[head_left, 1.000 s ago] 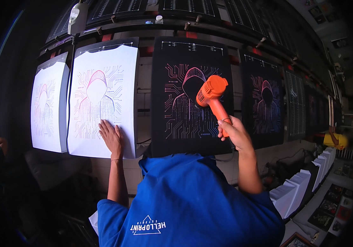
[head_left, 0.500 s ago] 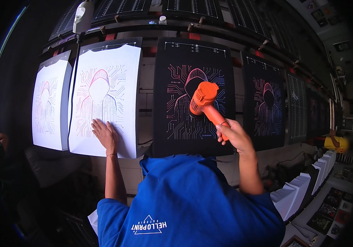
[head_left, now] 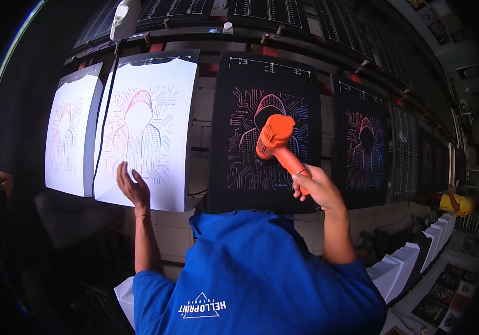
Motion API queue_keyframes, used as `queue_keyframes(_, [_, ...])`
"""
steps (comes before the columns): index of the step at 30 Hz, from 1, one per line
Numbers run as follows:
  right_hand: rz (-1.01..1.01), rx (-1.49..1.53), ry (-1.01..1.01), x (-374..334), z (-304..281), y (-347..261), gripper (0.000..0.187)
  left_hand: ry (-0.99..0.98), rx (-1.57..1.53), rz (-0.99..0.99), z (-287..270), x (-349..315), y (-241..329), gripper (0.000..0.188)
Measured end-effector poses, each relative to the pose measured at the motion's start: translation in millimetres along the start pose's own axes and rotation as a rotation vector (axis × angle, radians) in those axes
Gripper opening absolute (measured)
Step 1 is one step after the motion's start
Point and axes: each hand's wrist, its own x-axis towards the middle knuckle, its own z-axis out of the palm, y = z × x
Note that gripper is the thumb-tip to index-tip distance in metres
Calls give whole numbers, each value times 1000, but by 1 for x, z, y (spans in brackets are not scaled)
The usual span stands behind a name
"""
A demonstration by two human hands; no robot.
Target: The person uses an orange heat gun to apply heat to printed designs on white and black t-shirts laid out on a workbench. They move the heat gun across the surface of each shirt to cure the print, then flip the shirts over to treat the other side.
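Orange heat gun (head_left: pixel 279 146) points lower left, its handle (head_left: pixel 291 162) slanting down-right.

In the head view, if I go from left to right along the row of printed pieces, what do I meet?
Narrow white shirt → wide white shirt, with the left hand in front → wide black panel, with the orange gun-shaped tool in front → narrow black panel.

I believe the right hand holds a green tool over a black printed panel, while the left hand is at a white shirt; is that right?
The tool is actually orange in the head view. The right hand holds it over a black printed panel, and the left hand is at a white shirt.
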Motion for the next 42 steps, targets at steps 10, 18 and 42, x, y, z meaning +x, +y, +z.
queue_keyframes(10, [-61,-3,-13,3,-6,14,29,-146,63,-194,-56,76,-88,29])
queue_keyframes(18, [-17,-15,-50,-27,-25,21,33,103,344,-405,-119,7,-121,35])
queue_keyframes(42, [3,59,-173,-74,-55,61,35,-18,404,-922,39,-97,27,43])
